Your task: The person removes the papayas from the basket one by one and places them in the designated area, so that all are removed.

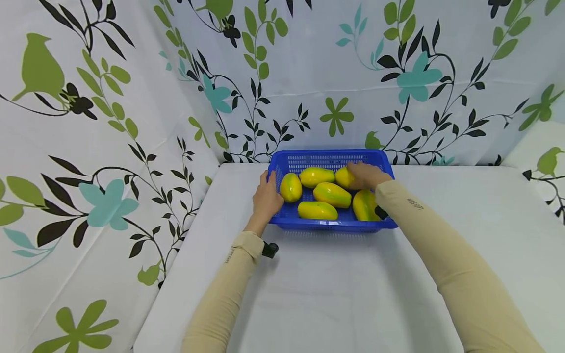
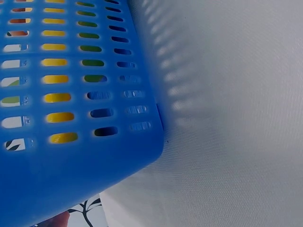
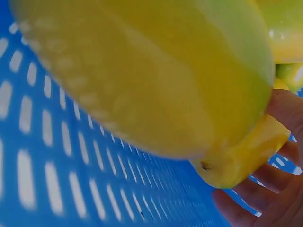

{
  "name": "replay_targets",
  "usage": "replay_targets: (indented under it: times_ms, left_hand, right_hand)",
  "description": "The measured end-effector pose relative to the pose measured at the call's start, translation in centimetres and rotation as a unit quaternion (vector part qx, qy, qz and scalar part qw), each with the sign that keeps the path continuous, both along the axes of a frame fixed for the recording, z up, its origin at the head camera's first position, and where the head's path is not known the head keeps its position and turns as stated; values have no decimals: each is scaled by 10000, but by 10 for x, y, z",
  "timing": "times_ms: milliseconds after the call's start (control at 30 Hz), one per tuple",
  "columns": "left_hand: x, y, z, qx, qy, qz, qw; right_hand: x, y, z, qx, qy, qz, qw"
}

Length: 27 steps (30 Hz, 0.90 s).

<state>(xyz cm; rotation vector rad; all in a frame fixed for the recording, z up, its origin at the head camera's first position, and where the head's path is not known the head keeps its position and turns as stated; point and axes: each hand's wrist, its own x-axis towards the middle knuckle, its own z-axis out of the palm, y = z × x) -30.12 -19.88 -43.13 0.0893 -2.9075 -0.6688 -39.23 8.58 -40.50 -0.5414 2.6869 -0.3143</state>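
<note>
A blue basket [image 1: 328, 223] sits on the white counter [image 1: 335, 289] near the back wall, holding six yellow-green papayas. The left hand [image 1: 266, 198] clasps the basket's left rim, fingers curled over the edge (the left wrist view shows only the slotted wall [image 2: 71, 94] close up, with yellow fruit behind the slots). The right hand [image 1: 366, 175] reaches into the far right corner and closes its grip around a papaya [image 1: 344, 177] there; in the right wrist view the fingers [image 3: 265, 189] curl under that papaya [image 3: 236, 161], with another fruit [image 3: 142, 71] filling most of the frame. Leaf-patterned sheets [image 1: 110, 122] hang around the counter.
</note>
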Motion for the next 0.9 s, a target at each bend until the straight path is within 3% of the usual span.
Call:
replay_targets:
  times_ms: [133,400,700,900]
  left_hand:
    - [-2,1,4,-59,-9,17,10000]
    - [-3,-1,3,-87,-76,-4,9999]
    - [0,1,-1,40,-51,-88,9999]
    - [4,0,0,48,-41,-152,9999]
  right_hand:
    - [0,5,9,23,404,253,9989]
    - [5,22,29,-128,763,364,9963]
    - [13,47,54,-552,1362,387,9884]
    - [22,66,67,-586,1556,181,9859]
